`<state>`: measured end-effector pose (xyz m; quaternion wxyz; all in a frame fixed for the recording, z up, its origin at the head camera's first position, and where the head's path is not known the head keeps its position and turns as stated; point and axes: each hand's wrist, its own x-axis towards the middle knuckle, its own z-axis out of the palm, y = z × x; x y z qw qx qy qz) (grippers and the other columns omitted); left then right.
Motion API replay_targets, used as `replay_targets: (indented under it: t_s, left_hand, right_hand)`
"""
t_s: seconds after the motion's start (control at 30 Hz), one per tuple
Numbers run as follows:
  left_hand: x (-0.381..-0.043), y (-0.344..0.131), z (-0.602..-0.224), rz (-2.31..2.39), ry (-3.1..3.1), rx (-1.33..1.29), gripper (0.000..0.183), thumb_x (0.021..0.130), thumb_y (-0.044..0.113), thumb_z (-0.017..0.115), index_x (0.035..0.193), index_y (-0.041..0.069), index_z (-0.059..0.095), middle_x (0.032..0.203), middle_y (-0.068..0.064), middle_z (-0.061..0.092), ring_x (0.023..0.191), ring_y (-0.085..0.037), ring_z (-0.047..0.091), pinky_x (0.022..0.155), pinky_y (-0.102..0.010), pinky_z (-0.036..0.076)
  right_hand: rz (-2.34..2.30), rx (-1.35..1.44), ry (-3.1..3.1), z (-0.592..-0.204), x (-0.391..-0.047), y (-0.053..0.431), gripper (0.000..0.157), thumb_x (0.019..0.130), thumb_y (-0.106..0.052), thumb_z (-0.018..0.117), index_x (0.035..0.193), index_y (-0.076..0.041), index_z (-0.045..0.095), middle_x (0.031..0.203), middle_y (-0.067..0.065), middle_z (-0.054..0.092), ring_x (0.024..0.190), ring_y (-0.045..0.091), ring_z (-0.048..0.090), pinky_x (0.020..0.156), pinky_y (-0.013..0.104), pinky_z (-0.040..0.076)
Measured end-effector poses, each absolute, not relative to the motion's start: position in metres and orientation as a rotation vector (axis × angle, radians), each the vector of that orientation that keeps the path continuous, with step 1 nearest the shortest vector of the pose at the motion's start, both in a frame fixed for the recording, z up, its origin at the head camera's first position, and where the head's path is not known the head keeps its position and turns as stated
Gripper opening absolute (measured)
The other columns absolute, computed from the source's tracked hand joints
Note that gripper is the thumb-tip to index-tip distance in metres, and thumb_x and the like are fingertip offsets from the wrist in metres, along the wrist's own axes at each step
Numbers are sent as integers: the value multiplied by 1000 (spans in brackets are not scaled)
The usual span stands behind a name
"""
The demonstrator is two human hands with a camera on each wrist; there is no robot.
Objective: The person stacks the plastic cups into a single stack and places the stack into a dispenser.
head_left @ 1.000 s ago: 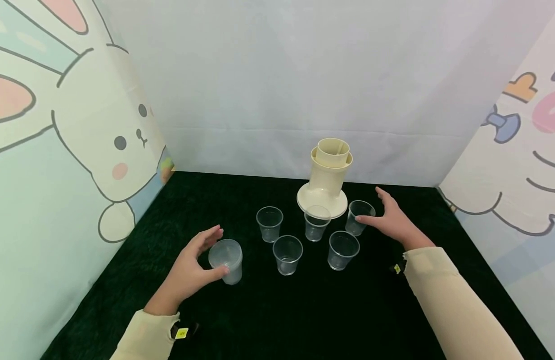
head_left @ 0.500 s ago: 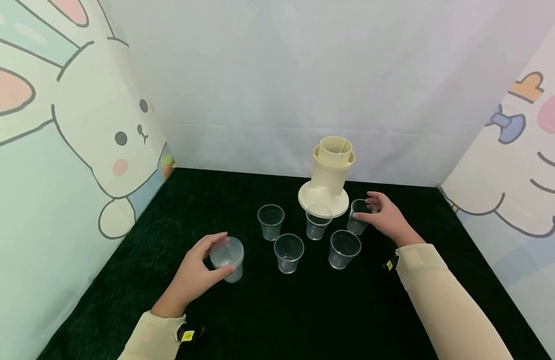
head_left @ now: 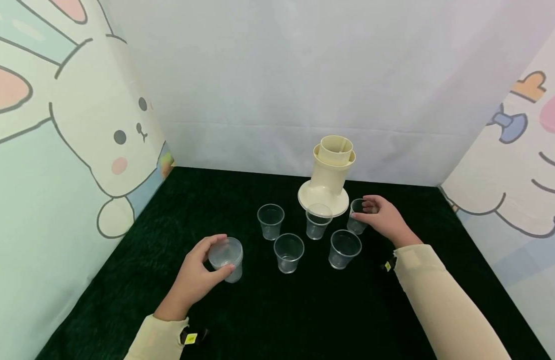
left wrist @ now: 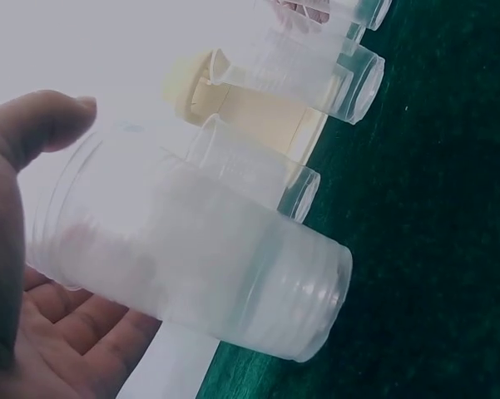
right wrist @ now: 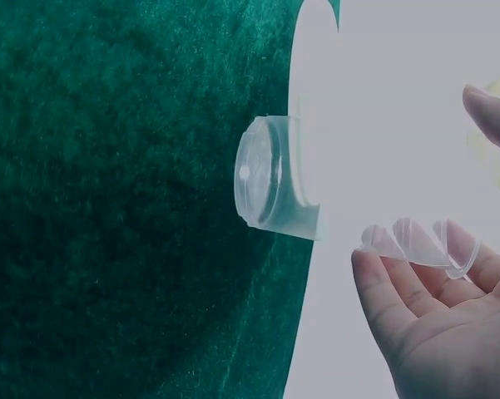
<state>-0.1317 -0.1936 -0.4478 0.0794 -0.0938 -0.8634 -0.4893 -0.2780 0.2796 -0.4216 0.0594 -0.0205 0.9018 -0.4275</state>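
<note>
While the left hand point(head_left: 194, 272) curves its thumb and fingers around the frosted cup stack point(head_left: 228, 256), the right hand point(head_left: 383, 217) curves likewise around the far-right cup point(head_left: 356, 228); how firmly each one presses, I cannot tell. Between the hands, the front left cup point(head_left: 288, 256), the front right cup point(head_left: 344, 251), the back left cup point(head_left: 271, 226) and the middle cup point(head_left: 316, 230) stand upright on dark green cloth point(head_left: 268, 320), and behind them rises a cream stand point(head_left: 328, 174). In my judgement, the thin plastic may bend if fingers squeeze too strongly, and a low sweep of the right wrist could knock over the front right cup. The yellow label point(head_left: 190, 339) at the left wrist bears marks too small for reading; on the cups, no brand is visible.
</note>
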Motion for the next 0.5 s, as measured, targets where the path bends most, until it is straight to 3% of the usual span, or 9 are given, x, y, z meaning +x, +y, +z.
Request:
replay_targets:
  t_s: [0.5]
  left_hand:
    - [-131, -191, -446, -1441, -2593, -272, 63, 88, 35, 85, 141, 20, 56, 138, -1, 57, 120, -23, 56, 102, -59, 47]
  right_hand:
    - [-1293, -85, 2845, -406, -268, 275, 91, 92, -58, 71, 158, -7, 35, 152, 23, 46, 136, 41, 47, 106, 60, 44]
